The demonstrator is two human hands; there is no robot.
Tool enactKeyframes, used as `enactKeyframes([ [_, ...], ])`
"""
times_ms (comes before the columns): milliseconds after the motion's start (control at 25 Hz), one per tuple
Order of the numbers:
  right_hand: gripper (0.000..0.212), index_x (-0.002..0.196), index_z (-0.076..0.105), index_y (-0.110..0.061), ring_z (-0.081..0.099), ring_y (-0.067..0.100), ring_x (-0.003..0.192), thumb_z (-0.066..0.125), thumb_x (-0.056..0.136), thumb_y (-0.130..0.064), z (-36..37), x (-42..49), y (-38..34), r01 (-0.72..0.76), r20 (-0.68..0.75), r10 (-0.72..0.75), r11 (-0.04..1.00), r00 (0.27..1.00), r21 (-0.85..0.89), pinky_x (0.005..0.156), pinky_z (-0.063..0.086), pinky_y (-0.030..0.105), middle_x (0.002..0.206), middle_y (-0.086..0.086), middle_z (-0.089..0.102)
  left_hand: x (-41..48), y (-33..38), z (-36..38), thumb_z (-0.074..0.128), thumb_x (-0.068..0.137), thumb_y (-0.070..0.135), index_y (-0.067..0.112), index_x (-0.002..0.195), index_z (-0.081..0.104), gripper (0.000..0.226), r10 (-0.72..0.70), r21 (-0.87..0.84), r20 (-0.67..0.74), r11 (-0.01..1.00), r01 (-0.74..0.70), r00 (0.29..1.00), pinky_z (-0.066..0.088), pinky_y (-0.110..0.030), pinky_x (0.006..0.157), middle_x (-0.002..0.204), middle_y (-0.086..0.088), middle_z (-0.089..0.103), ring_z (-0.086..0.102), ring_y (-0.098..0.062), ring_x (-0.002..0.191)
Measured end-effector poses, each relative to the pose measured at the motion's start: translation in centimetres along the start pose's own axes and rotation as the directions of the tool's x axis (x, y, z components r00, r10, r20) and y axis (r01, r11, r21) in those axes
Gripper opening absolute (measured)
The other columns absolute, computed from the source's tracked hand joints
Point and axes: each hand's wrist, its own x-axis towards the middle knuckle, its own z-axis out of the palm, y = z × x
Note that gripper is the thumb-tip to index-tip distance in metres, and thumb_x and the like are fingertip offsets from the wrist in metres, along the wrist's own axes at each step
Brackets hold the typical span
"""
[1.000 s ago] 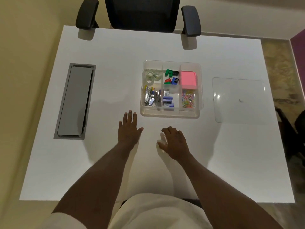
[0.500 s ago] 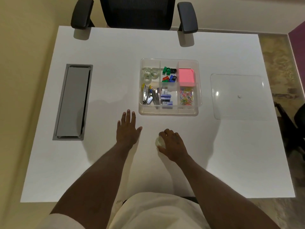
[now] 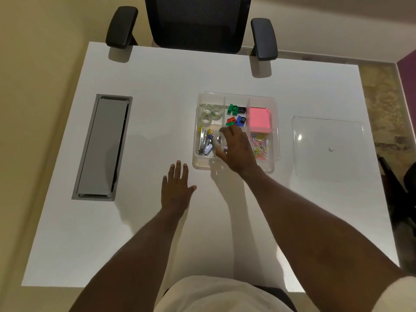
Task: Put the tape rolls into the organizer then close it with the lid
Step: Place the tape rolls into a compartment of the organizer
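Tape is the business at hand: the right hand [image 3: 236, 148] reaches over the near middle of the clear organizer [image 3: 276, 131], its fingers curled round a small see-through tape roll [image 3: 219, 141] that shows only as a glint between thumb and fingertips (hard to make out more than that). Three more tape rolls [image 3: 210, 113] already lie in the far-left compartment, just beyond the section holding staplers [image 3: 206, 144]. The left hand [image 3: 176, 188] lies flat and spread on the white surface [image 3: 157, 86], holding nothing, just short of the organizer's near-left corner. The lid [image 3: 327, 147] sits by itself to the right, well apart from the box. I would judge the roll light and stiff, its smooth sides a bit slippery, so pinching it across the outer rim looks sound; it need only be carried to the far-left compartment and let go low, since a roll dropped on edge could wheel off. The lid looks thin, rigid and slick, lying flush on the surface, so it is probably best taken by an edge or by the small knob at its middle.
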Motion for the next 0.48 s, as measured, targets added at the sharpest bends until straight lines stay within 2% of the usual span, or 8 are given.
enactKeyframes([
  [200,0.051,0.127,0.056,-0.004,0.053,0.032,0.111,0.078,0.084,-0.017,-0.8,7.0,0.3,-0.089,0.038,0.085,0.99,0.996,0.112,0.096,0.05,0.044,0.124,0.017,0.052,0.3,-0.3,0.5,0.038,0.104,0.058,0.022,0.165,-0.008,0.084,-0.007,-0.006,-0.01,1.0,0.007,1.0,0.012,-0.05,0.132,0.174,-0.005,-0.016,-0.011,-0.026,0.162],
  [280,0.049,0.126,0.055,-0.005,0.054,0.032,0.11,0.076,0.085,-0.021,-0.5,9.2,0.2,-0.104,0.058,0.102,0.994,0.993,0.032,0.096,0.048,0.044,0.122,0.016,0.054,0.4,-0.5,0.8,0.036,0.104,0.06,0.023,0.164,-0.009,0.084,-0.008,-0.01,-0.01,1.0,0.008,1.0,0.012,-0.051,0.132,0.173,-0.004,-0.017,-0.012,-0.026,0.162],
  [480,0.052,0.123,0.057,-0.008,0.054,0.033,0.117,0.068,0.09,-0.047,0.6,12.8,0.1,-0.119,0.135,0.166,0.946,0.977,-0.302,0.102,0.04,0.044,0.121,0.013,0.062,0.4,-0.5,1.4,0.036,0.103,0.061,0.025,0.164,-0.01,0.085,-0.009,-0.022,-0.033,1.0,0.008,0.999,0.011,-0.05,0.132,0.173,-0.003,-0.018,-0.013,-0.025,0.161],
])
